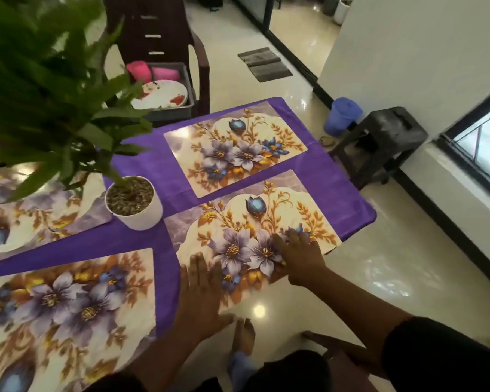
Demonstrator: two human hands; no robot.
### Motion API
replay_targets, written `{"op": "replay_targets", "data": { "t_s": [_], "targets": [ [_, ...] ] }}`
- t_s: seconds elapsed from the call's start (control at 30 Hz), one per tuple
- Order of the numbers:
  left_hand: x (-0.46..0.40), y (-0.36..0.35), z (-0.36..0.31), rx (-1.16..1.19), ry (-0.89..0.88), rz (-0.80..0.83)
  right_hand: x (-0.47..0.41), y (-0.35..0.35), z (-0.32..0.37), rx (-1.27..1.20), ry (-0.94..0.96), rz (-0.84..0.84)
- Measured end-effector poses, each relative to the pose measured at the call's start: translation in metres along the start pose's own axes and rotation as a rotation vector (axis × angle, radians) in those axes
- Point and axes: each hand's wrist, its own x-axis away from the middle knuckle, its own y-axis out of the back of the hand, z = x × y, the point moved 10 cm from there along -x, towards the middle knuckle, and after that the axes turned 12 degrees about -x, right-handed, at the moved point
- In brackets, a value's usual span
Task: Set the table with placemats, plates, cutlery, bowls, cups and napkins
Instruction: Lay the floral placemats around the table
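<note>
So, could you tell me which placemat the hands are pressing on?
The near right placemat, overhanging the table edge; both hands lie flat on it, unlike the other three.

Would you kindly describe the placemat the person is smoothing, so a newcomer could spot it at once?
Start at the purple tablecloth and its white plant pot. To the pot's right lie two floral rectangular placemats; take the nearer floral placemat. Unlike the farther placemat, it overhangs the table's near edge, with the left hand and right hand flat on it.

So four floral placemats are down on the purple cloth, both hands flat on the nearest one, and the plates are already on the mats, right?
Not quite: the head view shows the plates in the grey tub on the chair, not on the mats. Both hands, left and right, do lie flat on the nearest placemat.
</note>
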Motion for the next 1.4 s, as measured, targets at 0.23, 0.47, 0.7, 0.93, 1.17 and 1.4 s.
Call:
{"op": "replay_targets", "data": {
  "t_s": [0.23, 0.47, 0.7, 0.93, 1.17, 1.4],
  "targets": [
    [-0.036, 0.006, -0.043, -0.031, 0.095, 0.043, -0.017, -0.007, -0.069, 0.016, -0.003, 0.075],
    [-0.060, 0.018, -0.065, -0.059, 0.092, 0.056, -0.029, 0.013, -0.099, 0.017, 0.035, 0.035],
    [-0.067, 0.028, -0.071, -0.034, 0.110, 0.016, -0.030, 0.015, -0.109, 0.035, 0.060, 0.060],
    [-0.066, 0.021, -0.069, -0.030, 0.105, 0.033, -0.028, 0.010, -0.114, 0.030, 0.077, 0.068],
    [-0.057, 0.018, -0.059, -0.028, 0.110, 0.010, -0.029, 0.008, -0.105, 0.063, 0.107, 0.086],
    [-0.057, 0.016, -0.055, -0.044, 0.106, 0.023, -0.029, 0.010, -0.102, 0.084, 0.120, 0.100]
  ]
}}
